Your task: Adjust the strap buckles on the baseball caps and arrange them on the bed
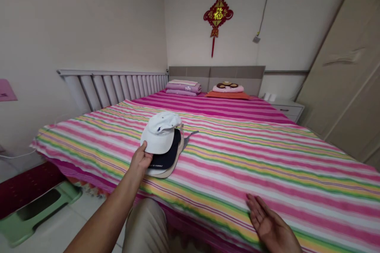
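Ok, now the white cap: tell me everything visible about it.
The white cap looks like soft cloth, with a rounded, slightly crumpled crown, a small dark emblem on its front and a curved brim angled toward the camera. The left hand grips the brim's edge, thumb on top. The cap is above a dark cap, over the striped bedcover; whether the two caps touch is unclear.

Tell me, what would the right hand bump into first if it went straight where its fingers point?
Most likely the striped bedspread: it stretches ahead of the right hand, though the gap between them is hard to judge.
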Tool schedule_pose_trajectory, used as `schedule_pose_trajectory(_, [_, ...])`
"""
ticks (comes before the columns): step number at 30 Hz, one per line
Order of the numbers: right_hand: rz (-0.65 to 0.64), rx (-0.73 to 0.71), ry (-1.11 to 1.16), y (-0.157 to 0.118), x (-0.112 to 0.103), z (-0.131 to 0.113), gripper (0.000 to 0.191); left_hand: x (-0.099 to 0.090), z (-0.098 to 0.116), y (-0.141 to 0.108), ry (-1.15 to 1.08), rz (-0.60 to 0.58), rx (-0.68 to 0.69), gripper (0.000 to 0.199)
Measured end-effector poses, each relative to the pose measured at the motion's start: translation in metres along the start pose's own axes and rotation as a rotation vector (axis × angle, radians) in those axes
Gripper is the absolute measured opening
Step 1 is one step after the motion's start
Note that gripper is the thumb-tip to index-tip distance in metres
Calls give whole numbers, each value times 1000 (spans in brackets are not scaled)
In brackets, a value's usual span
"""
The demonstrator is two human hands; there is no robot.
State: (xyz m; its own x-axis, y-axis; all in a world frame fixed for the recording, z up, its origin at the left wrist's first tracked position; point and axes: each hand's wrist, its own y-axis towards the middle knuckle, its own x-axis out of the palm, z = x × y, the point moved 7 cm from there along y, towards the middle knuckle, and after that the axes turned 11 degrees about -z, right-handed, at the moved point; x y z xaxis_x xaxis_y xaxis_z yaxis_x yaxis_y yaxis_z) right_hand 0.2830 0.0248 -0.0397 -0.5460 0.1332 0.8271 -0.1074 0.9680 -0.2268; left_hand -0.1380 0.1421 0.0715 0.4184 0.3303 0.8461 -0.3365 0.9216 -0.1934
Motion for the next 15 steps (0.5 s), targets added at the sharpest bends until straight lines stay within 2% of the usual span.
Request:
schedule_pose_trajectory(5, [-10,-20,-27,1,-3,-1,21,-8,-2,1,31,82,-38,29])
schedule_pose_trajectory(11, [-9,3,23,0,0,0,22,-9,-2,-4,44,71,-71,25])
schedule_pose_trajectory(15, [6,8,38,-1,0,1,22,-17,-5,-9,92,65,-104,21])
